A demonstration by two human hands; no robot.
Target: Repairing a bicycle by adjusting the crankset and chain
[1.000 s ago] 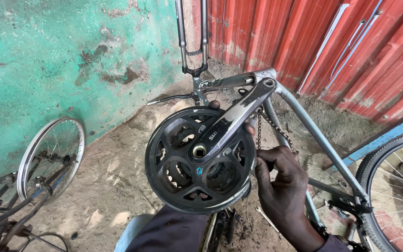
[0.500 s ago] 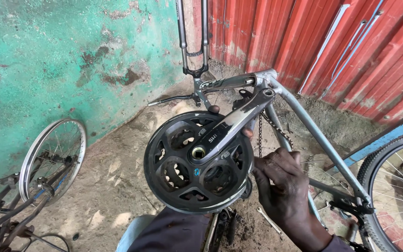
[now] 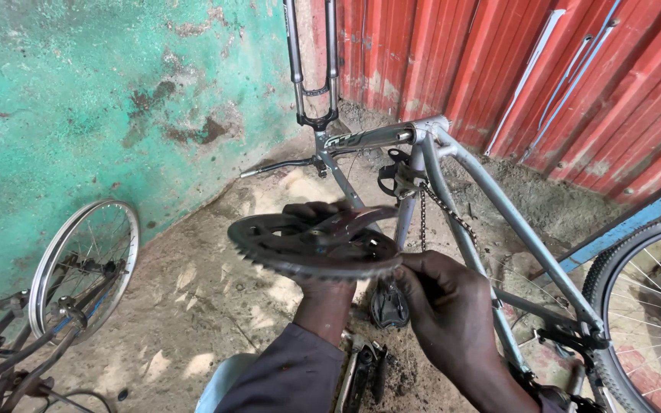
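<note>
Two hands on one black crankset (image 3: pixel 315 245), held nearly flat and edge-on to the camera, just in front of the grey bicycle frame (image 3: pixel 491 199) that stands inverted, fork (image 3: pixel 314 69) up against the red corrugated wall (image 3: pixel 514 69). Left hand (image 3: pixel 323 287) comes from beneath, fingers wrapped over the far side by the crank arm, closed on it; it seems to carry the weight. Right hand (image 3: pixel 449 306) pinches the near toothed rim between thumb and fingers, closed on the crankset too, probably to steady or tilt it. Chain (image 3: pixel 441 206) hangs slack off the frame behind the crankset, so the part looks free of the bike. Left of the crankset, a loose spoked wheel (image 3: pixel 86 260) leans near the green wall (image 3: pixel 78 99); right of it, a tyred wheel (image 3: pixel 644 306), cut off by the frame edge. Below the crankset sits a dark pedal-like lump (image 3: pixel 388 306), hard to identify. Left palm hidden under the chainrings; the bottom bracket area is blocked by the hands. Dirt floor (image 3: pixel 193 298) is strewn with grit.
</note>
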